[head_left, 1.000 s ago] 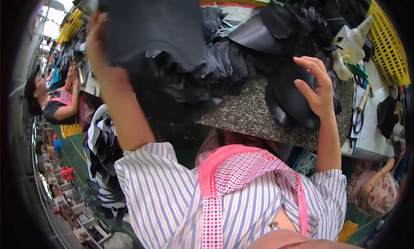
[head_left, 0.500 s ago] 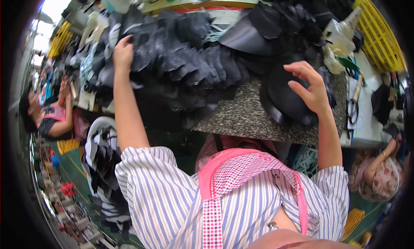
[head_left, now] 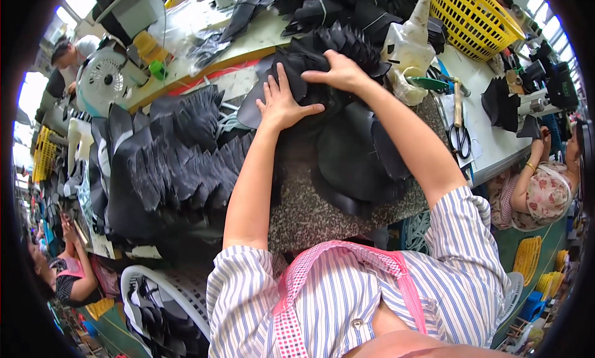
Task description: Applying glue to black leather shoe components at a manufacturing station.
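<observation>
My left hand (head_left: 282, 107) lies with spread fingers on a stack of thin black cut pieces (head_left: 251, 104) at the far middle of the table. Just to its right, my right hand (head_left: 341, 73) rests on dark pieces of the same pile, thumb held apart from the fingers. What lies under its fingertips is hard to make out. A long row of overlapping black pieces (head_left: 180, 166) spreads left of my left forearm. Below my right forearm, rounded black pieces (head_left: 350, 157) lie on the speckled stone tabletop (head_left: 304, 215).
Beyond my right hand stand a white bottle-shaped container (head_left: 409, 48) and a yellow basket (head_left: 474, 20). Black scissors (head_left: 460, 141) lie at the right. A fan (head_left: 108, 79) stands far left; a white basket (head_left: 164, 277) holds dark pieces below. Co-workers sit on both sides.
My left hand has moved from the row at the left to the stack in the middle. My right hand has left the rounded pieces and reached farther forward and left. The view has shifted.
</observation>
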The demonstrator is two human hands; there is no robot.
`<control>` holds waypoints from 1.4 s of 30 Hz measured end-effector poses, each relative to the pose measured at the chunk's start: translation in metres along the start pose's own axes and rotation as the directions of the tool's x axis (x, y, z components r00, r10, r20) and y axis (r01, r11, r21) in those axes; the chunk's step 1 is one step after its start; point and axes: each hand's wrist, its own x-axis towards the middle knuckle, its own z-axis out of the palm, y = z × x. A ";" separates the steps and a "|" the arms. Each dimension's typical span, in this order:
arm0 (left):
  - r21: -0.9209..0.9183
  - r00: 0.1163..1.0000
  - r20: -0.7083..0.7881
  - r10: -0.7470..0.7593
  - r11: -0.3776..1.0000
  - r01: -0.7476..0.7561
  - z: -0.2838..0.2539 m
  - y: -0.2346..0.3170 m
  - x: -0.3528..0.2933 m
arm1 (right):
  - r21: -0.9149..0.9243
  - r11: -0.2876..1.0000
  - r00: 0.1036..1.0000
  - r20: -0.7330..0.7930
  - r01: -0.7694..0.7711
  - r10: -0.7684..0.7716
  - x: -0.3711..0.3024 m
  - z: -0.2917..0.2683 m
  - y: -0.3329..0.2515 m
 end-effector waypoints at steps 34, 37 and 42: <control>0.173 0.487 -0.136 0.863 0.505 -0.846 -0.103 0.076 -0.058 | 0.977 0.213 0.996 0.044 -0.028 -0.073 -0.137 -0.071 -0.060; 0.123 0.628 0.345 0.698 0.629 -0.767 -0.002 0.056 -0.062 | 0.324 0.930 0.981 0.137 -0.175 0.137 -0.184 -0.058 0.001; -0.080 0.742 0.251 0.622 0.777 -0.624 0.005 0.025 -0.077 | 0.419 0.871 0.848 -0.531 0.257 0.005 -0.185 -0.115 0.019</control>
